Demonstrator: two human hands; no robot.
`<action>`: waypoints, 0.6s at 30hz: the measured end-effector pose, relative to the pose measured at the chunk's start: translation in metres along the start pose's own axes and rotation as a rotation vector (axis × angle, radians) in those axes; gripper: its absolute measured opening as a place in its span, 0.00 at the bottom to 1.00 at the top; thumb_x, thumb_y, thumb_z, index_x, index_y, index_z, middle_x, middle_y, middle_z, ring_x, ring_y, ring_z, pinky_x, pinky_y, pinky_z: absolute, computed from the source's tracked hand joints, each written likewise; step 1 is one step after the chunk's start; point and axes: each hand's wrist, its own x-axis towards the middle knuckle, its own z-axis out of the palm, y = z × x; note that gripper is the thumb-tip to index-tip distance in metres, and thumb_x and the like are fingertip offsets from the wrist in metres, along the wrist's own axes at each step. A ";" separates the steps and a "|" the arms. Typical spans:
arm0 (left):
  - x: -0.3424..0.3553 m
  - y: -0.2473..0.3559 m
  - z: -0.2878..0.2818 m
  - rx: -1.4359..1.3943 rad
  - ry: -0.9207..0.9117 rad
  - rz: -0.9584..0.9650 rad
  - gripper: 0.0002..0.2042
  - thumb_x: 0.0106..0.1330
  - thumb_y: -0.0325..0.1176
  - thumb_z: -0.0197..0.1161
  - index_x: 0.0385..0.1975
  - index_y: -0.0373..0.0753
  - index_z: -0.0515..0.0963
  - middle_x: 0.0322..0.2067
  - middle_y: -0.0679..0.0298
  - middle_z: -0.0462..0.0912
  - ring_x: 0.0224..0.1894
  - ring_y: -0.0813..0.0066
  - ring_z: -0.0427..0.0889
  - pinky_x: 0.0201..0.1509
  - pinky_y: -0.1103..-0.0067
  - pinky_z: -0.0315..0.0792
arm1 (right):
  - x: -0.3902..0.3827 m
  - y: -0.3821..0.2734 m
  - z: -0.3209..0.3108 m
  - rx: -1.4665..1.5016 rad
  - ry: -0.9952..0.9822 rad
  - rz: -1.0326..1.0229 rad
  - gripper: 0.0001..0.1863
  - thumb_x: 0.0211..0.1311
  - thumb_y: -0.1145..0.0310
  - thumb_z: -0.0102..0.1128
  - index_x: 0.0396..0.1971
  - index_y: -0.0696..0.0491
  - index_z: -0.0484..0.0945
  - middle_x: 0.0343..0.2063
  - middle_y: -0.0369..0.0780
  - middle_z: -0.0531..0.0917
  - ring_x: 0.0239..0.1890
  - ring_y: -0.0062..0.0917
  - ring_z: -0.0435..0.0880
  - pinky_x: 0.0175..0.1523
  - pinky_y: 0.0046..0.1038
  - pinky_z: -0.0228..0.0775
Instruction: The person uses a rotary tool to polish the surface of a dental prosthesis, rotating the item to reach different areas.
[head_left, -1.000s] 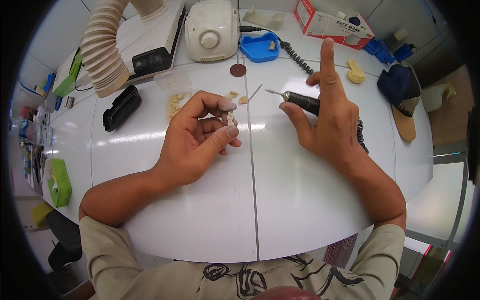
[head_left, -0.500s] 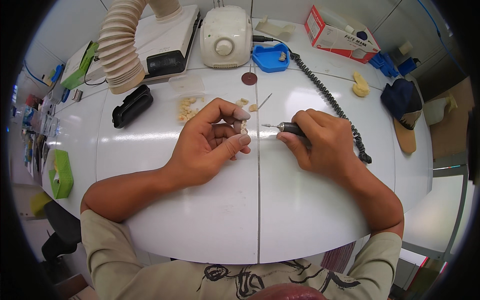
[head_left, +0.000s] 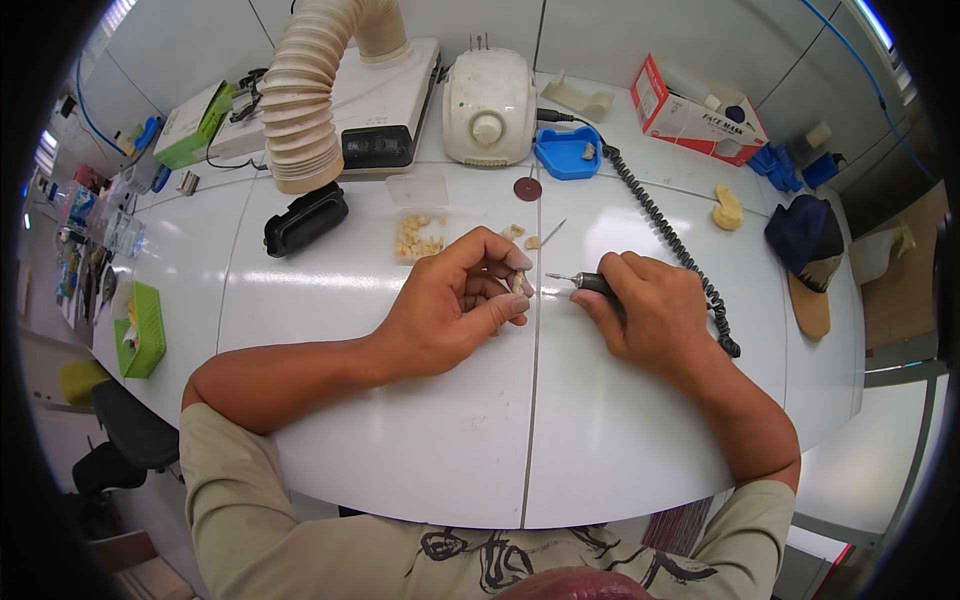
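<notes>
My left hand [head_left: 445,310] pinches a small off-white piece like a row of teeth [head_left: 517,283] between thumb and finger. My right hand [head_left: 650,310] grips a black rotary handpiece [head_left: 591,282], its metal bit [head_left: 559,277] pointing left toward that piece, a short way off. Behind my hands sit an open clear box [head_left: 420,238] of small tooth-like pieces, a few loose cream pieces [head_left: 532,242] and a thin metal tool [head_left: 554,232].
At the back stand a ribbed hose [head_left: 300,135], white control unit [head_left: 487,140] with coiled cord [head_left: 668,225], dark disc [head_left: 527,189], blue tray [head_left: 566,163] and mask box [head_left: 698,125]. Sides hold a black case [head_left: 295,230], green basket [head_left: 150,342], yellow mould [head_left: 728,208] and cap [head_left: 805,250].
My raised right index finger has come down around the handpiece, and that hand has moved lower. My left hand has shifted right and down with the piece. The view has shifted too.
</notes>
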 end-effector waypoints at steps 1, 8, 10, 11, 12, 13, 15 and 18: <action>0.000 0.001 0.000 -0.005 0.003 -0.014 0.15 0.81 0.26 0.66 0.62 0.38 0.71 0.49 0.64 0.84 0.49 0.78 0.90 0.48 0.81 0.81 | 0.000 0.000 0.000 0.002 -0.003 0.003 0.21 0.71 0.50 0.75 0.32 0.52 0.80 0.22 0.36 0.79 0.22 0.32 0.83 0.24 0.37 0.70; -0.002 0.004 0.000 0.031 0.033 -0.035 0.14 0.82 0.26 0.66 0.61 0.39 0.73 0.47 0.64 0.85 0.49 0.78 0.89 0.47 0.81 0.81 | -0.001 0.001 0.001 -0.002 -0.015 -0.002 0.20 0.72 0.50 0.75 0.32 0.52 0.81 0.22 0.36 0.79 0.23 0.32 0.83 0.24 0.37 0.71; -0.002 0.004 0.000 0.042 0.031 -0.034 0.13 0.82 0.26 0.66 0.60 0.40 0.74 0.46 0.64 0.85 0.48 0.79 0.89 0.47 0.81 0.81 | 0.000 0.001 0.000 -0.004 -0.014 -0.004 0.20 0.72 0.50 0.75 0.32 0.52 0.81 0.22 0.36 0.79 0.23 0.32 0.84 0.24 0.36 0.71; -0.002 0.005 0.000 0.052 0.030 -0.035 0.13 0.82 0.25 0.66 0.60 0.40 0.74 0.46 0.64 0.85 0.48 0.79 0.89 0.47 0.81 0.81 | 0.000 0.000 -0.001 -0.004 -0.020 -0.004 0.20 0.73 0.50 0.75 0.32 0.52 0.81 0.22 0.36 0.80 0.23 0.32 0.84 0.24 0.36 0.71; -0.002 0.005 0.000 0.053 0.030 -0.035 0.13 0.82 0.25 0.66 0.60 0.40 0.74 0.46 0.64 0.85 0.48 0.79 0.89 0.47 0.81 0.81 | 0.000 0.000 -0.001 -0.004 -0.025 -0.005 0.21 0.73 0.50 0.74 0.32 0.52 0.81 0.22 0.36 0.80 0.23 0.31 0.84 0.24 0.36 0.71; -0.002 0.006 0.000 0.050 0.029 -0.036 0.13 0.82 0.25 0.66 0.60 0.40 0.74 0.45 0.64 0.85 0.48 0.79 0.89 0.47 0.81 0.81 | 0.000 0.000 -0.001 -0.004 -0.024 -0.005 0.21 0.73 0.50 0.74 0.32 0.52 0.81 0.22 0.36 0.80 0.23 0.31 0.84 0.24 0.36 0.71; -0.002 0.005 0.000 0.045 0.028 -0.037 0.13 0.81 0.25 0.66 0.59 0.40 0.74 0.45 0.65 0.85 0.47 0.80 0.88 0.47 0.81 0.81 | 0.000 0.001 -0.001 -0.003 -0.029 -0.003 0.21 0.73 0.50 0.74 0.32 0.52 0.81 0.22 0.36 0.80 0.22 0.31 0.83 0.24 0.36 0.71; -0.001 0.004 0.000 0.050 0.023 -0.032 0.13 0.81 0.25 0.66 0.59 0.40 0.74 0.45 0.65 0.85 0.47 0.80 0.88 0.46 0.81 0.81 | 0.000 0.001 0.000 -0.005 -0.028 -0.007 0.21 0.73 0.50 0.74 0.31 0.52 0.80 0.22 0.36 0.80 0.22 0.31 0.83 0.24 0.36 0.71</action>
